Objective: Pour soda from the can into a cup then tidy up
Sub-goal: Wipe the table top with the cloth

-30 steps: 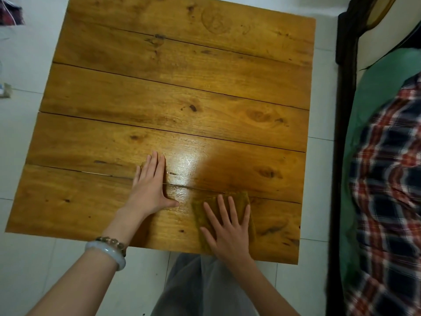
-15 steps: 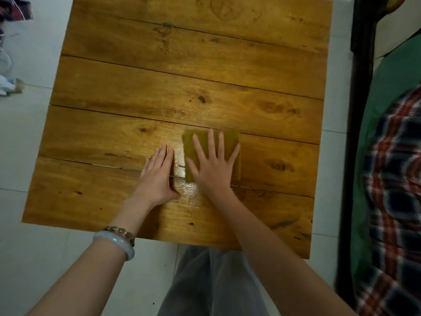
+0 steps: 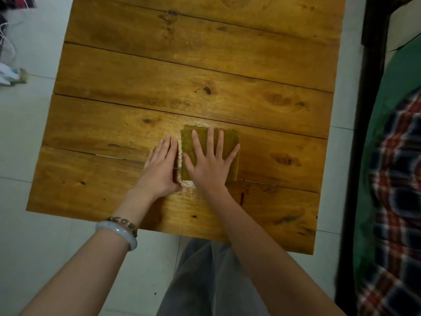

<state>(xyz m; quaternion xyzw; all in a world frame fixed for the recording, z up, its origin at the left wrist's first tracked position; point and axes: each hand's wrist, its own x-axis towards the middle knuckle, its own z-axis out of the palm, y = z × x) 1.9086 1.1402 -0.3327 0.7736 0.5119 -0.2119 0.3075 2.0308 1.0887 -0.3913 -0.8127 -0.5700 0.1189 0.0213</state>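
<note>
Tidy-up step, wiping phase: right hand (image 3: 208,165) is pressing flat, fingers spread, on the green cloth (image 3: 186,142) lying under its palm on the table (image 3: 205,65). Left hand (image 3: 160,172) is resting flat just beside it, fingers straight, holding nothing. Wet sheen (image 3: 188,184) is showing between the two wrists. Can and cup aren't in view. Next move, I'd say: drag the cloth wrist-ward over that sheen, with even pressure.
</note>
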